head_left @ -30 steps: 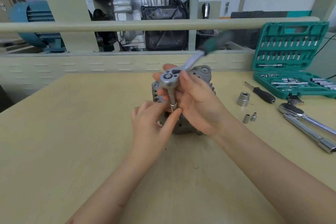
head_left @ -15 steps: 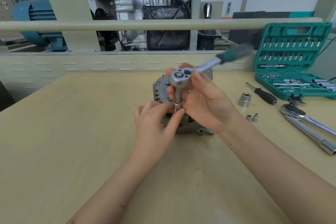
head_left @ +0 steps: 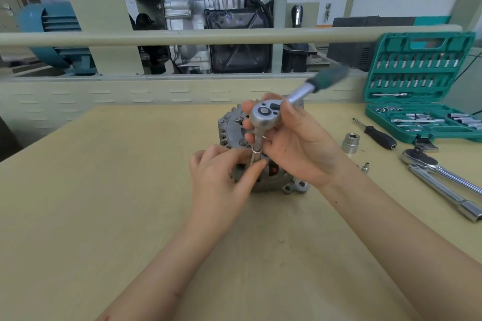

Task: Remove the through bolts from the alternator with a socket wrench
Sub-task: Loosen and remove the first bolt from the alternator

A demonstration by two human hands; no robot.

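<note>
The alternator (head_left: 236, 135) sits on the worktop (head_left: 109, 190) at the centre of the frame, largely covered by both hands. The wrench (head_left: 266, 114) stands over it, ratchet head uppermost, with a slim extension (head_left: 257, 146) running straight down from the head to the alternator housing. The green grip of the wrench handle points toward the upper right and is blurred. The bolt itself is hidden under the fingers.

The right hand (head_left: 300, 146) wraps around the ratchet head from the right, fingers curled behind it and thumb at the handle side. The left hand (head_left: 221, 177) pinches the lower end of the extension between thumb and forefinger, just above the housing.

To the right of the alternator, a large socket (head_left: 350, 142) stands upright on the worktop, with a small socket (head_left: 365, 167) just below it, partly hidden by the right forearm. A black-handled screwdriver (head_left: 375, 133) lies beside the large socket. Farther right, two chrome wrenches (head_left: 448, 180) lie at the right edge. An open green case (head_left: 417, 86) of sockets and bits stands at the upper right. A grey engine (head_left: 206, 26) stands behind the worktop at the upper centre.
</note>
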